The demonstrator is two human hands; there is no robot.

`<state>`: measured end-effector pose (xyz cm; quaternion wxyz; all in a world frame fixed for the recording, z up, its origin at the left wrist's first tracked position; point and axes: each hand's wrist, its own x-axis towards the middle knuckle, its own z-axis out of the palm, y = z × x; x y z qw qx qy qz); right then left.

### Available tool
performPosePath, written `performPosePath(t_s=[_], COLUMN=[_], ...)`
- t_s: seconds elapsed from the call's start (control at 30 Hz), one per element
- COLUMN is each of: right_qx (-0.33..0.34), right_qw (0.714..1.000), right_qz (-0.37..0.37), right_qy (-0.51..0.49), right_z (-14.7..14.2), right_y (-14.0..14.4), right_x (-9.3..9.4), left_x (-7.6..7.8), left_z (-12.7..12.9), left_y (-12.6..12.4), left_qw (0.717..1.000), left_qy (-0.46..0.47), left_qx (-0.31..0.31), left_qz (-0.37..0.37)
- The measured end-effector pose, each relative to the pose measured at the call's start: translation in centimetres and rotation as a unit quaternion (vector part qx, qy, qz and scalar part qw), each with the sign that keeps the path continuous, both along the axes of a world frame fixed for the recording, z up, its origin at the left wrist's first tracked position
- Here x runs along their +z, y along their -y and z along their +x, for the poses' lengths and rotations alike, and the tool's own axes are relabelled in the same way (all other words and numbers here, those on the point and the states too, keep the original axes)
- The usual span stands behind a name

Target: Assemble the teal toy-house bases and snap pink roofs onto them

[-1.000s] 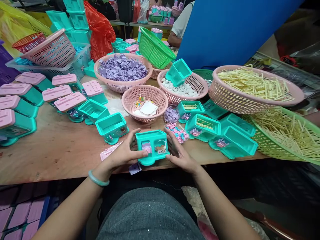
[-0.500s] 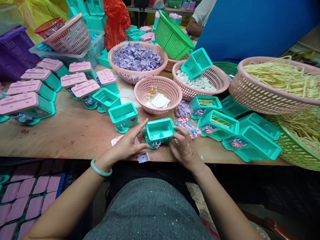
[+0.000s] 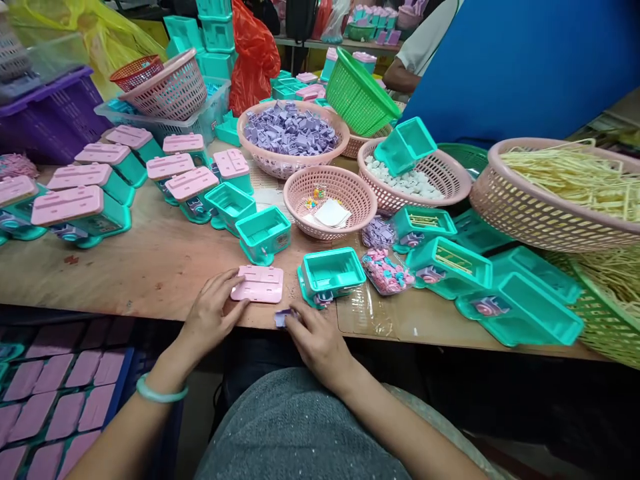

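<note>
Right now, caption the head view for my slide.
Left hand at a pink lid, right hand at a purple part, open teal box nearby.

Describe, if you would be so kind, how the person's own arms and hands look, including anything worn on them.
The left hand and right hand wear no gloves, and no sleeves cover the visible forearms. A smooth, rounded, pale green bangle circles the left wrist; the right has none.

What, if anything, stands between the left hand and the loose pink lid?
Nothing visible: the left hand is at the left edge of the pink lid. The purple piece by the right hand lies to one side.
</note>
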<state>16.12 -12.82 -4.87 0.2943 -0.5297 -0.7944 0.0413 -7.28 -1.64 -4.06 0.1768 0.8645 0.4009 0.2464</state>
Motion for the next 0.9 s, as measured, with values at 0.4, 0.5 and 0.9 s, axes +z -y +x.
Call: performPosePath(t_s=[0.4,0.5,0.9], right_qx=[-0.037,0.008,-0.195], right_qw=[0.998,0.997,0.918], right_qz=[0.043,0.073,-0.271], right_qy=[0.038,0.007,0.214], right_z=[-2.3,-1.9,12.2], right_y=[-3.1,-2.6,-20.9], right_x=[1.9,4.0,12.0], left_x=[-0.6,1.4,10.1], left_z=[-3.6,-1.0,18.4], left_y=[-3.6,-3.1,-13.8], left_qw=[0.987,0.983,0.959], left_qy=[-0.039,0.015,0.244], left_qx=[0.066,0.068,-0.021], left_qz=[0.144,0.169,-0.145])
